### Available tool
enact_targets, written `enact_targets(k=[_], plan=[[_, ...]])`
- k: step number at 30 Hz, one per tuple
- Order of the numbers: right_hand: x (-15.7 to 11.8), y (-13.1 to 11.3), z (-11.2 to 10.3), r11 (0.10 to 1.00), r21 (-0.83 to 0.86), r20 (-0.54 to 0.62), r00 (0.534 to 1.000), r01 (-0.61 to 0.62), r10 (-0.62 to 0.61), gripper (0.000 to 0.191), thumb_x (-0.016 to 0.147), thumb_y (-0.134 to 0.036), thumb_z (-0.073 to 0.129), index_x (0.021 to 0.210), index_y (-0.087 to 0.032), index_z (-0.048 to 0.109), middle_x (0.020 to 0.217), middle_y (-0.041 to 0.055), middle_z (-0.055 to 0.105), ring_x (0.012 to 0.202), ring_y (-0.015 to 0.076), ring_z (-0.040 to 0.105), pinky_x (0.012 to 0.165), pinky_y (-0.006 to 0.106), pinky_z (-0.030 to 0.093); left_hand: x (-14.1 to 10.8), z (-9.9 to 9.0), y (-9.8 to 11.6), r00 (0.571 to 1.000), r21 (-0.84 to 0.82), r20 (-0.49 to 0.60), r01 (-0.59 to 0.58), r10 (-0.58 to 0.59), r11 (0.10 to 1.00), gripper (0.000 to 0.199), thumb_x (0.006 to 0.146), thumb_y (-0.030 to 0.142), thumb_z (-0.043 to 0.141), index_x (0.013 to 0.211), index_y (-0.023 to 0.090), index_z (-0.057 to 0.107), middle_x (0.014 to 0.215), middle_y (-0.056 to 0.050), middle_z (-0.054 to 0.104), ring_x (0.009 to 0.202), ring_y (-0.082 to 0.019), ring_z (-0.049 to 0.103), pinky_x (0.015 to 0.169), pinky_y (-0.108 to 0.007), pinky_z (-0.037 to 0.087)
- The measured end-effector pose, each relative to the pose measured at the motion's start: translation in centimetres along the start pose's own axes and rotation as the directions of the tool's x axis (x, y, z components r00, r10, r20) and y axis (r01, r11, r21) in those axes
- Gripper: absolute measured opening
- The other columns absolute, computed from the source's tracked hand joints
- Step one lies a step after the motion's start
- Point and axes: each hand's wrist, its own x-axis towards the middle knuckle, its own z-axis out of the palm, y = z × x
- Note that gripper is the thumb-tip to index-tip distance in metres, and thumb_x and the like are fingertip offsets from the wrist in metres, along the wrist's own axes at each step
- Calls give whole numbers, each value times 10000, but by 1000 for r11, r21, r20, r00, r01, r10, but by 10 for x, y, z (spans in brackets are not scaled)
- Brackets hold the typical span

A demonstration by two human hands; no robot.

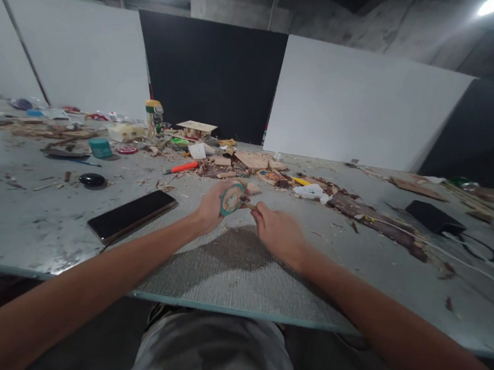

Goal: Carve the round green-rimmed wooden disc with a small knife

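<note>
Near the middle of the view, my left hand (212, 206) is closed around a small round piece (232, 199) with a teal rim and a tan, uneven face turned toward me. My right hand (279, 234) is closed on a thin light-coloured stick (250, 206), its other end pointing at the right side of the round piece. Whether the stick touches the piece cannot be made out. Both hands are above the grey table (227, 292), over their own shadow. The fingers of my left hand are partly hidden behind the piece.
A black phone (132, 214) and a black oval object (91, 180) lie left of my hands. Behind them are a teal lid (99, 147), an orange cutter (184, 167) and wood scraps. Bark (375, 221), a cable and a black box (435, 218) lie to the right.
</note>
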Motion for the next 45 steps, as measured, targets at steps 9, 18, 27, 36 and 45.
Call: enact_targets(k=[9,18,27,36,45], plan=[[2,-4,-1,725,656,371,926,-212,-66,400,993,-476,160,733,-245,357,538,-56,323,423,127,286,444,252,290,2,-8,-5,997,30,62,-49,47,998,225,775,312,516,870,136,617,833,-74,670,757,-179,637,753,-301,483],[3,-1,-2,977,215,8,1000,1,-3,223,970,-328,383,875,-199,538,712,45,562,578,156,456,535,277,261,2,-9,-5,997,-5,75,-17,18,1000,252,809,315,491,893,121,629,851,-90,677,780,-192,645,742,-326,512],[6,-1,-10,297,813,566,799,-500,-205,420,989,-559,241,741,-238,349,508,-97,203,374,84,100,341,209,147,3,-11,0,992,-40,113,-60,64,997,304,788,346,482,886,115,652,922,-116,702,860,-243,679,779,-363,528],[4,-1,-2,518,817,315,949,-256,-28,385,949,-564,418,776,-220,420,605,-55,360,459,82,302,406,211,248,7,-22,6,988,-147,155,30,-7,989,367,781,353,477,999,112,648,1044,-149,705,927,-296,689,716,-380,551],[1,-6,-2,759,651,69,997,-25,-27,363,1002,-429,268,726,-229,392,665,-10,423,582,140,415,552,283,327,5,-16,10,991,-152,134,45,-24,987,339,787,336,472,943,101,660,1004,-159,716,922,-295,694,774,-417,555]])
